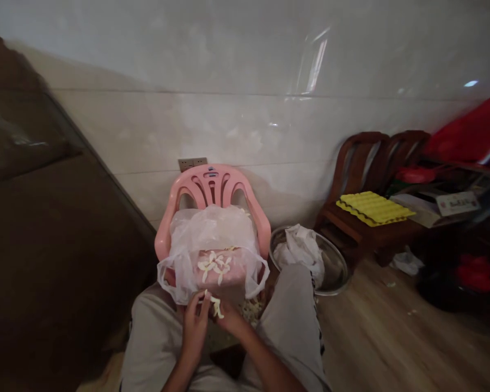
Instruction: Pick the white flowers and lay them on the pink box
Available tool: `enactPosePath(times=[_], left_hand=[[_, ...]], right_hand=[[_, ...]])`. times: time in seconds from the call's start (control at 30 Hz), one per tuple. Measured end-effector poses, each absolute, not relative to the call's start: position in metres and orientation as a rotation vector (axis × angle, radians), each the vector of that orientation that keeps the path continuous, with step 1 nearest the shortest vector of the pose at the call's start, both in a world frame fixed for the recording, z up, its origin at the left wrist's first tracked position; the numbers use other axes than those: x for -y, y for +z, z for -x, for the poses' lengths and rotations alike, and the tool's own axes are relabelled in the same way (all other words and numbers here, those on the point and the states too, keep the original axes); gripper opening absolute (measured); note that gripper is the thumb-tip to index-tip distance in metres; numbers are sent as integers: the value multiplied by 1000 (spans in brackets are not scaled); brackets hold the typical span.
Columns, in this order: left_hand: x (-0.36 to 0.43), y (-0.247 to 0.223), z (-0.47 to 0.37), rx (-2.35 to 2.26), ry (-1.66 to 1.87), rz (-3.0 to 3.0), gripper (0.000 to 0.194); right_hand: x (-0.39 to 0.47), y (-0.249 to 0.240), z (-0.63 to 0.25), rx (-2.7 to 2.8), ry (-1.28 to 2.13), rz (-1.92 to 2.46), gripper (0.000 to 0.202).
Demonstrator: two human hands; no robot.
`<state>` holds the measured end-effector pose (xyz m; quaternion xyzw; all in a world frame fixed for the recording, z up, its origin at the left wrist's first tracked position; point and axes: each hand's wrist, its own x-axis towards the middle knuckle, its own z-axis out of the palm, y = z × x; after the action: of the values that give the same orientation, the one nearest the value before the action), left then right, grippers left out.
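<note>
Low between my knees, my left hand point(196, 314) and my right hand point(231, 320) are close together, both with fingers closed. A pale yellow flower-like piece point(217, 307) with thin petals shows between them; the right fingers are partly hidden behind it. The left thumb and forefinger pinch at a pale tip of it. Just beyond the hands, several similar flower-like pieces point(214, 265) lie on the pink seat surface, at the mouth of a translucent white plastic bag point(212, 226). The bag rests on a pink plastic chair point(265, 231), its handles spread to both sides.
Right of the chair, a metal basin point(343, 272) holds a white bag point(300, 250). A yellow egg tray point(371, 207) lies on a wooden chair point(351, 226). More pale pieces point(251, 310) are below, between my legs. A dark brown panel point(65, 245) stands at the left.
</note>
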<state>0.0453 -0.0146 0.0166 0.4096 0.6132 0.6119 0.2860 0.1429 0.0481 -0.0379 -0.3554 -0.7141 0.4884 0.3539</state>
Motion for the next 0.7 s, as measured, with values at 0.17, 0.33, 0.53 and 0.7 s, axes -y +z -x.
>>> enactPosePath(times=[0.17,0.33,0.53,0.7], left_hand=[[6,8,-36,-1585,1654,-877,49],[5,6,-36,-1524,1666,-801,51],[3,8,-38,-1478,1669,-764,54],[3,13,-41,-1501,1645,-721,57]], right_hand=[[-61,-32,-153,1842,1313,1039,19],[-67,-18,-152,1575,1545,1024,46],[-49,-2,-146,1551,1718,827,59],[-49,9,-151,1545,1720,847,55]])
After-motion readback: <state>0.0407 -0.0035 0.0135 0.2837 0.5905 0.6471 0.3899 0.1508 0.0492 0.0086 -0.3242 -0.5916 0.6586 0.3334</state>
